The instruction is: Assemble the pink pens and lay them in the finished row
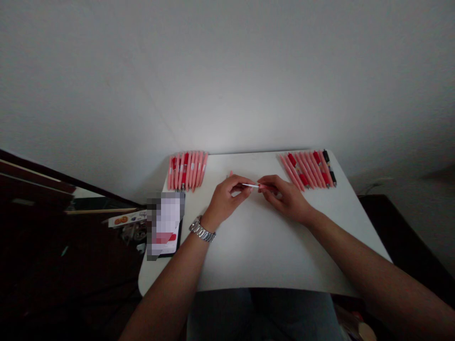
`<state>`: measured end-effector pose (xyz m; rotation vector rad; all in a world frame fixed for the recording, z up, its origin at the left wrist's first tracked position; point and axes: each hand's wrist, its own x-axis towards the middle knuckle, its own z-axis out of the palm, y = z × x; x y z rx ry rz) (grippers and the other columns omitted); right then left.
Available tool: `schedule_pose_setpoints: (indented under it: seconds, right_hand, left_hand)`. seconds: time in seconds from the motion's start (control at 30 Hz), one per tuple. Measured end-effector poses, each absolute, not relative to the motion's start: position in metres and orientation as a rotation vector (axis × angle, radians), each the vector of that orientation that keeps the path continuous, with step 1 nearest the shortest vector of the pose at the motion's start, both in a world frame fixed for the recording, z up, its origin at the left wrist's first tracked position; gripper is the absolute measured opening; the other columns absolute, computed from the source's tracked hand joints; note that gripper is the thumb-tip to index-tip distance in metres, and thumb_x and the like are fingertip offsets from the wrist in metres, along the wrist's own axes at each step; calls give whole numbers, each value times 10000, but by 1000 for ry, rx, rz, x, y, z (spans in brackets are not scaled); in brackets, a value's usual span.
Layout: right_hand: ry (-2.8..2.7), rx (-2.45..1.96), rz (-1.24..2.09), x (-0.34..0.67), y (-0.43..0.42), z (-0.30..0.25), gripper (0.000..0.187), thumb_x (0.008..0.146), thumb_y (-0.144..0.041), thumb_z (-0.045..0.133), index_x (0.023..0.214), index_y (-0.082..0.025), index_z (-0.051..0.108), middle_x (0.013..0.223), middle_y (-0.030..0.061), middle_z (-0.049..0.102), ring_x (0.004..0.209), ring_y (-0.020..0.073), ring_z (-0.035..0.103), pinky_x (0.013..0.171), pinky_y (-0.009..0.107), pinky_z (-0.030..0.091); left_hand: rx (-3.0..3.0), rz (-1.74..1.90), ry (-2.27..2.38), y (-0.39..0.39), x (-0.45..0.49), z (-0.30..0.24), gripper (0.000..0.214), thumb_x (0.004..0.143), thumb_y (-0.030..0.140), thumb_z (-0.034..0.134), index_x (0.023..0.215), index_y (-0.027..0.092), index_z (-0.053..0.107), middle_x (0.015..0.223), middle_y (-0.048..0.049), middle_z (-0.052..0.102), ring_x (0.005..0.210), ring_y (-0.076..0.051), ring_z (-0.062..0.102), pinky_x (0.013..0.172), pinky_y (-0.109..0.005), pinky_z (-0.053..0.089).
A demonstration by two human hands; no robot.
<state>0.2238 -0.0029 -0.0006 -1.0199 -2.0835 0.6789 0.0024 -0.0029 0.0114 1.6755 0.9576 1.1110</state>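
pen (250,185) in left hand (227,196), right hand (284,196), two rows (187,170)

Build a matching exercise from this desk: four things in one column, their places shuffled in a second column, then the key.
Things
1. pink pen bundle
2. pen row with red and black parts
3. metal watch
4. thin white rod

Places
A. pinched between the left hand and the right hand
B. far right corner of the table
C. on the left wrist
D. far left corner of the table

Pairs: 1-D, 2-B, 3-C, 4-A
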Motion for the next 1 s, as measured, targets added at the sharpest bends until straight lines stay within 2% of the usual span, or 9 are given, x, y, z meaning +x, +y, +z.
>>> schedule_pose_setpoints:
  seconds: [0.3, 0.47, 0.63, 0.87, 1.0]
  right_hand:
    - [-2083, -993, 676, 224, -2, -3, 214, 1006, -313, 543, 1211, -251, 539, 1020, 71, 731, 869, 196, 714, 732, 316, 563]
    - [-2064, -1035, 650, 224, -1, -3, 208, 1011, -329, 540, 1198, -239, 544, 1003, 75, 734, 850, 197, 710, 719, 316, 559]
    - [-2047, -1059, 676, 226, -1, -4, 209, 1013, -339, 533, 1196, -238, 544, 1000, 80, 737, 841, 199, 705, 715, 316, 560]
    - [-2035, -1081, 684, 228, 0, -6, 220, 1013, -345, 528, 1204, -238, 549, 1003, 81, 734, 869, 205, 709, 726, 314, 560]
    - [-2034, -1069, 680, 228, 0, -7, 238, 1015, -347, 524, 1228, -242, 541, 1021, 82, 735, 888, 205, 720, 744, 320, 567]
  left_hand:
    - [1633, 1157, 933, -1, 2, 9, 139, 916, 306, 701, 990, 191, 681, 990, -50, 718, 890, -130, 697, 887, -273, 575]
    - [1528, 1227, 900, 1, 0, 9, 178, 906, 331, 719, 989, 184, 663, 952, -41, 693, 869, -121, 676, 813, -230, 558]
    - [1426, 1308, 913, 1, -1, 14, 231, 910, 384, 712, 982, 178, 635, 898, -30, 678, 836, -128, 686, 813, -259, 576]
    - [1326, 1387, 968, 4, -6, 11, 248, 938, 429, 665, 979, 199, 581, 986, -56, 718, 827, -145, 707, 754, -277, 581]
    - [1277, 1432, 918, 8, -9, 6, 215, 962, 411, 631, 965, 212, 550, 970, -53, 727, 801, -153, 700, 724, -297, 575]
